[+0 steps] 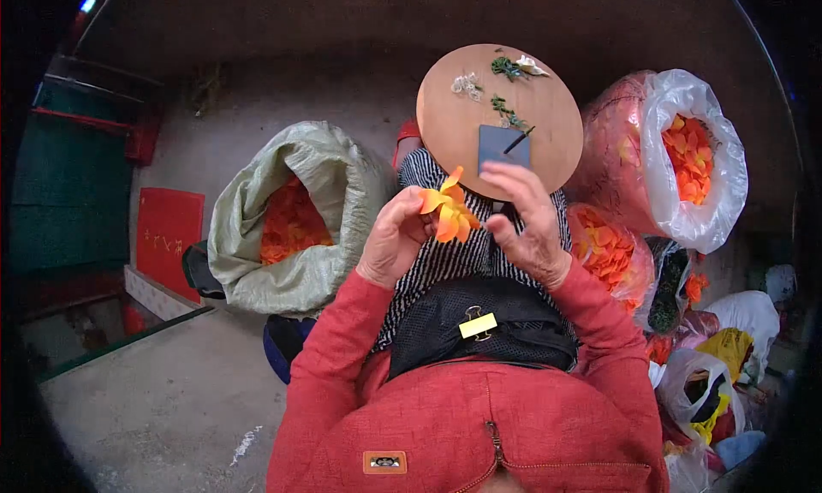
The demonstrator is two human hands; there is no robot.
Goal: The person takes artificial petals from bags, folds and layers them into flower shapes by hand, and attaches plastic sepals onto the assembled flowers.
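Note:
An orange and yellow fabric flower (450, 209) is pinched in my left hand (394, 239), held above my lap with its petals spread. Just right of it, my right hand (533, 226) has its fingers stretched and apart, slightly blurred. The thumb is close to the petals; I cannot tell whether it touches them. Beyond the hands stands a round wooden table (449, 125). On it lie a dark blue-grey pad (497, 146) with a black pen-like tool (520, 140), green bits (507, 68) and pale, thin loops (467, 85).
A pale woven sack (240, 210) of orange petals stands on the left. At right are a large plastic bag (728, 176) and a smaller bag (608, 253) with orange petals. Several other bags (745, 322) crowd the lower right. A black mesh pouch (428, 339) is at my waist.

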